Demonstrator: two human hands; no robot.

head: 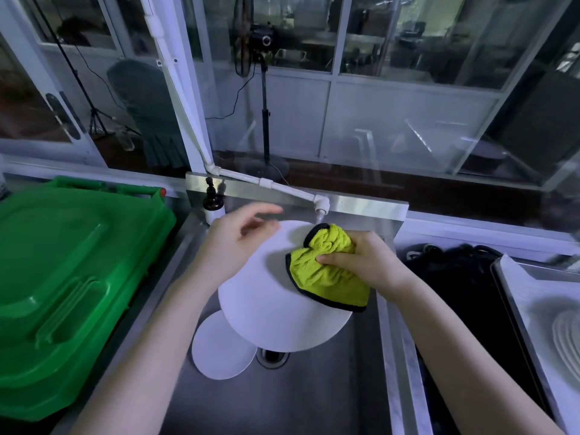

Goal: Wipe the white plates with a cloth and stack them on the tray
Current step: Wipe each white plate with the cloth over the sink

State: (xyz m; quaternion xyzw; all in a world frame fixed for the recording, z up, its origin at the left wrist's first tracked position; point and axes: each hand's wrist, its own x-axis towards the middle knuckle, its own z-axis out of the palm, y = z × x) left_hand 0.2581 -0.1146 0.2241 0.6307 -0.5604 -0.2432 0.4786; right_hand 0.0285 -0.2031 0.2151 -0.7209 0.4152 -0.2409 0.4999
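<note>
A large white plate (276, 312) is held tilted over the steel sink (314, 394). My left hand (232, 243) grips its upper left rim, thumb behind the plate and fingers over the top edge. My right hand (361, 262) grips a bunched yellow-green cloth (323, 274) with a black hem and presses it on the plate's upper right face. A smaller white plate (219, 356) lies flat on the sink floor, partly under the large one. At the far right a tray (514, 296) carries stacked white plates (565, 340).
A green plastic bin lid (72, 277) fills the counter to the left. A white pipe tap (321, 207) hangs over the sink's back edge beside a soap pump bottle (213, 205). The drain (271, 357) shows below the plate. Black cables (452, 277) lie between sink and tray.
</note>
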